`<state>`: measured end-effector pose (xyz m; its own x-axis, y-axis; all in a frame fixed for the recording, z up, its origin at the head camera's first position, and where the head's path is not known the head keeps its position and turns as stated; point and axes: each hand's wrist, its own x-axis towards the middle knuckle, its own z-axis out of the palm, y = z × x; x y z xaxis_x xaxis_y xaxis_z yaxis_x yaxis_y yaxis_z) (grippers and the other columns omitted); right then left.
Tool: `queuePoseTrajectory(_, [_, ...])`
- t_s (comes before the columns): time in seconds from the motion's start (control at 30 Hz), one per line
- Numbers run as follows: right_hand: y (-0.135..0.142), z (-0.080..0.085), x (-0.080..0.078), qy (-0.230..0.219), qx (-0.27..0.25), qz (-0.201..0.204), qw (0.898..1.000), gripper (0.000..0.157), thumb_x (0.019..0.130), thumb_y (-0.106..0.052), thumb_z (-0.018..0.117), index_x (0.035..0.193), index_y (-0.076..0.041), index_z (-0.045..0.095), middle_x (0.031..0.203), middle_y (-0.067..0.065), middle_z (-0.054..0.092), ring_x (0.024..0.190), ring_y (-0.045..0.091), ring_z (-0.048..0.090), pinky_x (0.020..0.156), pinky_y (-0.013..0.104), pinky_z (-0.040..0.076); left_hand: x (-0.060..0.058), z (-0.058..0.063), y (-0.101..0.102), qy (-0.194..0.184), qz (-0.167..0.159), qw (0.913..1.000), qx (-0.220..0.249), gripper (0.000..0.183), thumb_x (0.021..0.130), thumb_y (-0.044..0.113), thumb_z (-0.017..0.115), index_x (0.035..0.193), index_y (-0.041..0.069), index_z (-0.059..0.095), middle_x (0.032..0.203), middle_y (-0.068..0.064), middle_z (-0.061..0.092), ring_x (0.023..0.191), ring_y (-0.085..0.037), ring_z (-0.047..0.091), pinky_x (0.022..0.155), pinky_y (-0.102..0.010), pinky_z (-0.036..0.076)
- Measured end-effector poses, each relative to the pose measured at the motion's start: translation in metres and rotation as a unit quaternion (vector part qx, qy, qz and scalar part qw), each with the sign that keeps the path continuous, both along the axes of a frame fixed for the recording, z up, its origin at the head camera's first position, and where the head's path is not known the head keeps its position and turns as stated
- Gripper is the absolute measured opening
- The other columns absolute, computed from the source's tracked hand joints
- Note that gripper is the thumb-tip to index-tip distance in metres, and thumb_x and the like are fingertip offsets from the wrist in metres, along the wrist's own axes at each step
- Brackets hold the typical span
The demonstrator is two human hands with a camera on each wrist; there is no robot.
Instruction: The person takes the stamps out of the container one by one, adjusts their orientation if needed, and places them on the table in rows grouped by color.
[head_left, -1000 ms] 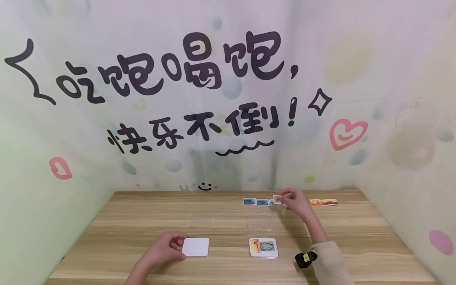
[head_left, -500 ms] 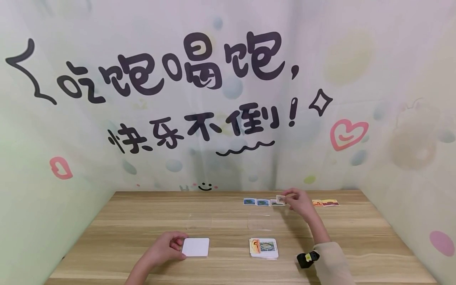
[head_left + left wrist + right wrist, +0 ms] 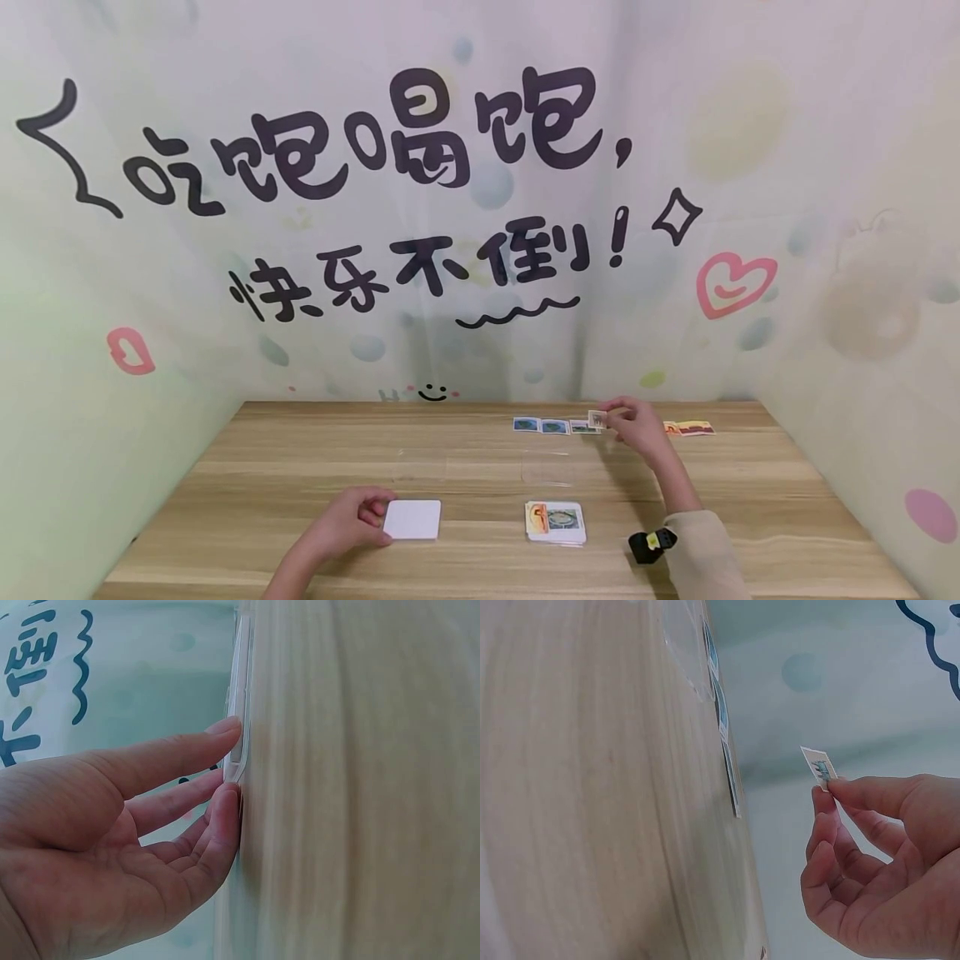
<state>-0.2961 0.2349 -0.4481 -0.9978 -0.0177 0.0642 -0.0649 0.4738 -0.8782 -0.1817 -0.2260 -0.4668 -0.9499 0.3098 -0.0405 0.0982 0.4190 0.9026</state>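
Observation:
Between thumb and fingertips, my right hand (image 3: 636, 427) pinches a small white-bordered picture stamp (image 3: 820, 766), raised above the table in the right wrist view. Behind and to the left of it lie two blue stamps (image 3: 555, 427) and a greyish-green stamp (image 3: 584, 427) in a row. Orange stamps (image 3: 697, 427) continue that row on the right, partly hidden by my hand. My left hand (image 3: 348, 521) holds the left side of a flat white card stack (image 3: 412, 520) on the table, thumb at the near corner and fingers at the far one; clear plastic edges it (image 3: 238, 690).
On the wooden table (image 3: 285, 450), a second white stack (image 3: 574, 507) carries an orange stamp and a green one. Two thin clear plastic pieces (image 3: 546, 468) lie behind the stacks. A printed cloth wall (image 3: 360, 350) stands along the back edge.
My right hand has moved slightly to the right with the stamp, uncovering more of the greyish-green stamp in the row. The left hand stays at the white card stack.

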Motion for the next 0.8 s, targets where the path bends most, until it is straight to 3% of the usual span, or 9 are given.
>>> queuePoseTrajectory(0.8, [0.016, 0.001, 0.0, -0.007, 0.017, -0.01, 1.0, 0.025, 0.103, -0.009, 0.064, 0.119, 0.01, 0.066, 0.097, 0.022, 0.071, 0.071, 0.021, 0.059, 0.067, 0.034, 0.053, 0.0, 0.0, 0.001, -0.003, 0.003, 1.0, 0.007, 0.053, 0.072, -0.017, 0.081, 0.121, -0.023, 0.061, 0.095, -0.01, 0.058, 0.085, -0.021, 0.056, 0.071, -0.02, 0.051])
